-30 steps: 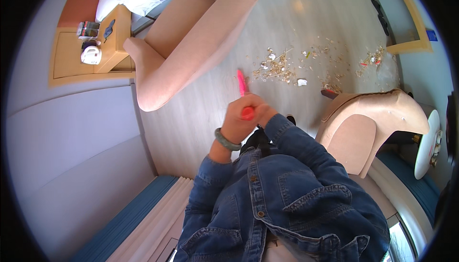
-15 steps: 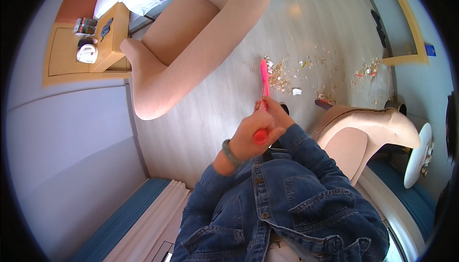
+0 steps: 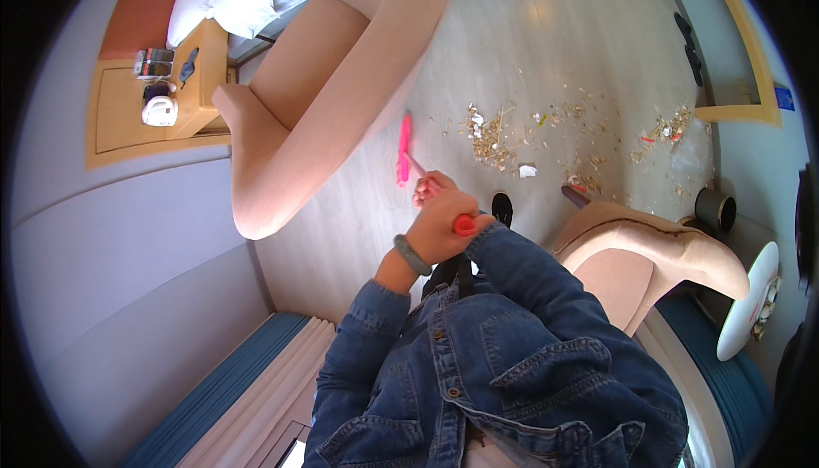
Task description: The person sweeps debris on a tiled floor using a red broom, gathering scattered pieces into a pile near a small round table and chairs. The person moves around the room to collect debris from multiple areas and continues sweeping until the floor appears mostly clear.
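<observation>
A pink broom (image 3: 403, 151) slants down to the floor, its head left of a heap of wood shavings and scraps (image 3: 490, 137). My left hand (image 3: 444, 227), with a green bangle on the wrist, is wrapped round the top of the handle, whose red end cap sticks out. Farther down, my right hand (image 3: 433, 185) grips the same handle; my left hand partly hides it. Next to the heap lies a crumpled white scrap (image 3: 527, 171). More litter (image 3: 670, 127) is strewn to the right, beside a clear plastic bag (image 3: 693, 151).
A beige armchair (image 3: 341, 101) stands at left and another beige chair (image 3: 631, 246) at right. Beyond the right chair are a dark bin (image 3: 715, 210) and a round white table (image 3: 751, 302). A wooden counter (image 3: 200, 84) with a white kettle (image 3: 159, 111) is far left.
The broom head has swung left, away from the heap towards the left armchair. My right hand has moved left with the handle. A black shoe now shows more fully.
</observation>
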Action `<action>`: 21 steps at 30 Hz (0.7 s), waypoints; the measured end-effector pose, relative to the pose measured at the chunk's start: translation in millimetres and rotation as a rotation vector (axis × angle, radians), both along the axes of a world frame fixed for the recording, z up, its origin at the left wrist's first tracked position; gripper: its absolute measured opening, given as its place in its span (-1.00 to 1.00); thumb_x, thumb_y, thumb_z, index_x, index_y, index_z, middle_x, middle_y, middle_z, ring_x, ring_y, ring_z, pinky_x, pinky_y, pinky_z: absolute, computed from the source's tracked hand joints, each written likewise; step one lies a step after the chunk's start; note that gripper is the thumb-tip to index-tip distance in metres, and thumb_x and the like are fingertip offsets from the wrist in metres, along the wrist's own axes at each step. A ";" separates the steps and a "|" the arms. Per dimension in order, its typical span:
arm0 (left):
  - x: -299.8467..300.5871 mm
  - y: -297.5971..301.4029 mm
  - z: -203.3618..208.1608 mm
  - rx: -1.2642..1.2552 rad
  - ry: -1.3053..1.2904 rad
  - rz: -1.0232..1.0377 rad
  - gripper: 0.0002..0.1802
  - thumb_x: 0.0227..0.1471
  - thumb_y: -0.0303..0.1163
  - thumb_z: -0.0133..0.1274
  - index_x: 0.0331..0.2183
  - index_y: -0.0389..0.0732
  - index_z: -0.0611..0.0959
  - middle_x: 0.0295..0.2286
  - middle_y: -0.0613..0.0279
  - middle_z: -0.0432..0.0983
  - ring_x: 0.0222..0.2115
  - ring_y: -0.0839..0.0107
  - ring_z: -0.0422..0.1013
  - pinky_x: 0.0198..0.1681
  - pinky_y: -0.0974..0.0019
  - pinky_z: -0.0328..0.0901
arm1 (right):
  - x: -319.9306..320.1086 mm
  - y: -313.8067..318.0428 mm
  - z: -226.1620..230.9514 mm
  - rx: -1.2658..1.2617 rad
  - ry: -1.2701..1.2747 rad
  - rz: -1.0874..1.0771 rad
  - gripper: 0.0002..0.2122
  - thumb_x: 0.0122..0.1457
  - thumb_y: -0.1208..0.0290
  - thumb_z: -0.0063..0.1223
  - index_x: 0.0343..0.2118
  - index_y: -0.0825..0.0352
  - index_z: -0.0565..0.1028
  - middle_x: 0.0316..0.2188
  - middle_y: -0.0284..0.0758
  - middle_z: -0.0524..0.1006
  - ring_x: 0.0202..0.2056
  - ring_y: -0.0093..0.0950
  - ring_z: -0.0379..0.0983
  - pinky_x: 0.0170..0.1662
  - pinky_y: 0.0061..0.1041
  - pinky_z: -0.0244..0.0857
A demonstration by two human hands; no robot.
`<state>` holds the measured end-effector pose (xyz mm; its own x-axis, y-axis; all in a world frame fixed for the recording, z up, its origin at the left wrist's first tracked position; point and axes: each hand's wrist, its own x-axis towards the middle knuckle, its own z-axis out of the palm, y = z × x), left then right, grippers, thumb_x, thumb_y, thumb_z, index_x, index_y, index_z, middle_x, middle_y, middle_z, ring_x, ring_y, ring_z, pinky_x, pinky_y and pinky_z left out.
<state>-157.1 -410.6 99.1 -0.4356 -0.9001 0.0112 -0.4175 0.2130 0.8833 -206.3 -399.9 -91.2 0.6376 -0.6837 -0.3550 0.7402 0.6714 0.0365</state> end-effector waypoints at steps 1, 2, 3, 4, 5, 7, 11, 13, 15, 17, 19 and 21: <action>-12.2 -3.7 -4.1 0.023 0.044 -0.005 -0.78 -0.06 -0.37 0.23 -0.54 -0.23 0.51 -0.58 0.13 0.44 -0.52 0.15 0.41 -0.44 0.23 0.27 | -11.3 -3.4 0.8 0.037 0.033 -0.040 -0.85 0.27 0.33 -0.15 -0.35 0.29 0.33 -0.47 -0.37 0.36 -0.39 -0.49 0.30 -0.21 -0.49 0.26; -26.7 -6.8 -6.2 0.046 0.091 -0.010 -0.74 -0.07 -0.35 0.23 -0.58 -0.22 0.48 -0.61 0.11 0.41 -0.55 0.11 0.38 -0.47 0.19 0.24 | -24.1 -6.7 3.0 0.075 0.068 -0.079 -0.84 0.26 0.32 -0.14 -0.35 0.31 0.35 -0.49 -0.37 0.36 -0.41 -0.50 0.30 -0.22 -0.50 0.25; -41.6 -10.5 -6.9 0.063 0.142 -0.011 -0.70 -0.08 -0.32 0.24 -0.61 -0.21 0.45 -0.65 0.08 0.37 -0.57 0.07 0.35 -0.50 0.16 0.21 | -40.7 -7.5 6.6 0.092 0.094 -0.128 -0.84 0.26 0.34 -0.12 -0.35 0.33 0.36 -0.50 -0.37 0.38 -0.42 -0.51 0.31 -0.23 -0.49 0.26; -55.3 -13.9 -6.7 0.069 0.158 -0.030 -0.69 -0.07 -0.31 0.23 -0.61 -0.21 0.44 -0.65 0.08 0.37 -0.57 0.06 0.35 -0.50 0.15 0.21 | -58.1 -8.0 9.8 0.001 0.104 -0.174 -0.85 0.25 0.35 -0.10 -0.35 0.34 0.37 -0.52 -0.37 0.39 -0.44 -0.52 0.32 -0.23 -0.48 0.26; -68.7 -17.0 -6.1 0.070 0.178 -0.048 -0.68 -0.07 -0.31 0.23 -0.61 -0.21 0.43 -0.64 0.07 0.37 -0.57 0.05 0.35 -0.50 0.15 0.20 | -73.2 -10.9 10.8 0.105 0.141 -0.164 -0.85 0.25 0.36 -0.09 -0.35 0.34 0.37 -0.52 -0.37 0.40 -0.43 -0.52 0.33 -0.23 -0.48 0.26; -91.9 -20.9 -2.1 0.034 0.209 -0.087 -0.70 -0.08 -0.33 0.24 -0.60 -0.22 0.45 -0.63 0.08 0.39 -0.56 0.09 0.36 -0.49 0.18 0.22 | -105.1 -18.1 6.6 0.218 0.128 -0.160 -0.85 0.25 0.36 -0.08 -0.34 0.35 0.38 -0.51 -0.37 0.41 -0.43 -0.52 0.35 -0.23 -0.47 0.26; -118.6 -20.5 12.7 -0.038 0.237 -0.161 -0.73 -0.12 -0.35 0.27 -0.58 -0.21 0.47 -0.60 0.09 0.40 -0.54 0.12 0.37 -0.46 0.20 0.24 | -150.8 -23.3 -13.9 0.287 0.034 -0.175 -0.82 0.24 0.30 -0.06 -0.25 0.33 0.37 -0.43 -0.35 0.41 -0.36 -0.51 0.35 -0.18 -0.46 0.26; -123.4 -16.8 22.7 -0.066 0.243 -0.183 -0.72 -0.12 -0.35 0.26 -0.59 -0.21 0.47 -0.59 0.09 0.40 -0.52 0.11 0.37 -0.45 0.19 0.24 | -155.3 -13.1 -14.8 0.193 0.020 -0.224 -0.71 0.22 0.22 -0.03 -0.13 0.31 0.35 -0.31 -0.31 0.39 -0.25 -0.50 0.33 -0.12 -0.46 0.25; -117.7 -8.2 36.3 -0.072 0.250 -0.178 -0.73 -0.11 -0.38 0.25 -0.58 -0.20 0.45 -0.58 0.11 0.39 -0.50 0.10 0.36 -0.42 0.18 0.24 | -154.1 -2.3 -4.3 0.040 -0.002 -0.258 -0.69 0.20 0.21 0.01 -0.12 0.32 0.36 -0.29 -0.30 0.40 -0.24 -0.51 0.34 -0.11 -0.46 0.27; -109.0 0.2 51.3 -0.085 0.285 -0.158 -0.73 -0.10 -0.39 0.25 -0.57 -0.20 0.44 -0.57 0.12 0.39 -0.50 0.10 0.35 -0.42 0.17 0.25 | -151.8 -2.8 13.7 0.080 0.059 -0.178 -0.72 0.18 0.26 0.04 -0.17 0.35 0.37 -0.34 -0.32 0.43 -0.28 -0.53 0.37 -0.14 -0.47 0.30; -93.4 12.9 68.1 -0.065 0.309 -0.120 -0.73 -0.10 -0.46 0.25 -0.57 -0.20 0.43 -0.57 0.13 0.38 -0.51 0.11 0.33 -0.44 0.19 0.24 | -153.5 -5.1 36.3 0.185 -0.002 0.017 -0.76 0.17 0.31 0.06 -0.23 0.37 0.38 -0.39 -0.35 0.45 -0.33 -0.54 0.40 -0.17 -0.49 0.33; -77.2 24.8 81.5 -0.031 0.279 -0.076 -0.74 -0.10 -0.49 0.24 -0.57 -0.20 0.44 -0.58 0.13 0.37 -0.52 0.12 0.32 -0.45 0.21 0.24 | -133.0 -3.0 51.7 0.327 -0.006 0.121 -0.79 0.14 0.35 0.09 -0.30 0.37 0.38 -0.44 -0.37 0.46 -0.36 -0.56 0.42 -0.20 -0.51 0.35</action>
